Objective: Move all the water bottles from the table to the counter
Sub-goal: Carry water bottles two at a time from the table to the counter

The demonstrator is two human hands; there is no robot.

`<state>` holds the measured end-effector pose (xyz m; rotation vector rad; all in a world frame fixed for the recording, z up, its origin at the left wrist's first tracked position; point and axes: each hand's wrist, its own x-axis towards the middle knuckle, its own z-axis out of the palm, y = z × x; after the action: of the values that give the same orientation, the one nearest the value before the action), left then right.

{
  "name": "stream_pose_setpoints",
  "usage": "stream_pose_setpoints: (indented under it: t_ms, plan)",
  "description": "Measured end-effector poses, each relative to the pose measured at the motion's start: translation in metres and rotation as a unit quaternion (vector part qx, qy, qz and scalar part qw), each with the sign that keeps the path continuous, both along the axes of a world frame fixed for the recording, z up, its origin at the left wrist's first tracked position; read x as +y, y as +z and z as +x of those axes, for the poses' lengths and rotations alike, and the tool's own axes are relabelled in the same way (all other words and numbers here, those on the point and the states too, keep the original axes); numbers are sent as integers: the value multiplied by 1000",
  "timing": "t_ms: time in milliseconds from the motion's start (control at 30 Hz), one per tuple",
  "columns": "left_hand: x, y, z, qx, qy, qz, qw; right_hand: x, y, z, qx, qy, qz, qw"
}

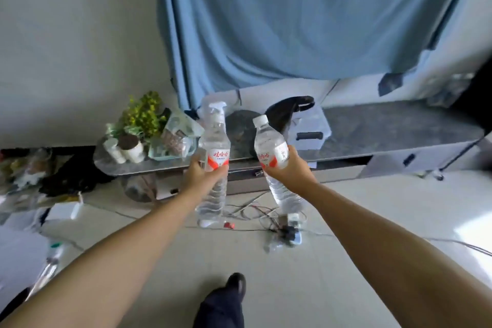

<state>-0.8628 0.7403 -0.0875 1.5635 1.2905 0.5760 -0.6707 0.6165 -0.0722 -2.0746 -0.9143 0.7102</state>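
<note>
I hold two clear plastic water bottles with red-and-white labels and white caps, both out in front of me above the floor. My left hand [198,172] grips the left bottle [214,146] around its label, upright. My right hand [288,170] grips the right bottle [270,145] around its label, tilted with its cap leaning left. Just beyond both bottles runs the dark grey speckled counter [386,128], below a blue curtain.
On the counter's left end stand a yellow-green plant [143,113], white jars [127,150] and a tray of packets [174,141]; a clear lidded box [310,129] and a black object [288,109] sit mid-counter. Cables and a power strip [287,231] lie on the floor. Clutter at left.
</note>
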Motion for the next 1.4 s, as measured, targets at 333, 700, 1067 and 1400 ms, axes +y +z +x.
stream_pose_setpoints:
  t_ms: [333, 700, 1067, 1400]
  plan:
    - [9, -6, 228, -8, -285, -15, 959, -69, 2, 148, 16, -245, 49, 968]
    - [-126, -17, 425, -3, -462, -76, 884, -229, -14, 259, -33, -441, 16, 897]
    - [-297, -23, 623, -21, -422, -154, 893, -393, -12, 449, -27, -437, -7, 899]
    - [-354, -41, 779, -16, -420, -160, 893, -446, -24, 601, -3, -430, 1, 903]
